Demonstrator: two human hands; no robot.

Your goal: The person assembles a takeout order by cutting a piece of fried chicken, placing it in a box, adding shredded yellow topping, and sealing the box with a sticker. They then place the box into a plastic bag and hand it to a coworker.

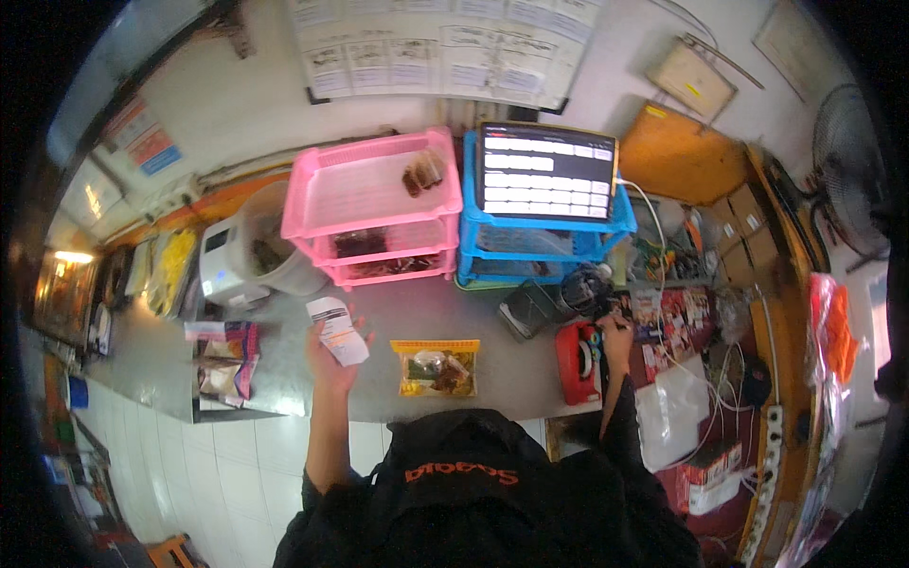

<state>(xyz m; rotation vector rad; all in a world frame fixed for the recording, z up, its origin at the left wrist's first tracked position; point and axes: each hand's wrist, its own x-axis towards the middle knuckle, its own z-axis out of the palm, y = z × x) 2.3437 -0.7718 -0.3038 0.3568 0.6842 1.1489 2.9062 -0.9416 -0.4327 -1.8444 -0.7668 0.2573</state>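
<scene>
My left hand (333, 371) is closed on a white paper slip (338, 329) with print on it, held up over the left part of the grey tabletop. To the right, my right hand (616, 343) reaches just past a red tape dispenser (571, 371). Its fingers are curled by the dispenser's far end; what they grip, if anything, is too small to make out. Between my hands, near the front edge, lies a flat clear food packet (436, 368) with a yellow top band and mixed contents. A dark box-shaped container (530, 310) stands beyond the dispenser.
A pink tiered rack (303, 204) and a blue one (468, 241) stand at the back; a tablet (547, 170) leans on the blue rack. At left are a white machine (225, 260), a translucent tub (301, 270) and packets (227, 364). White cables (660, 232) trail at right.
</scene>
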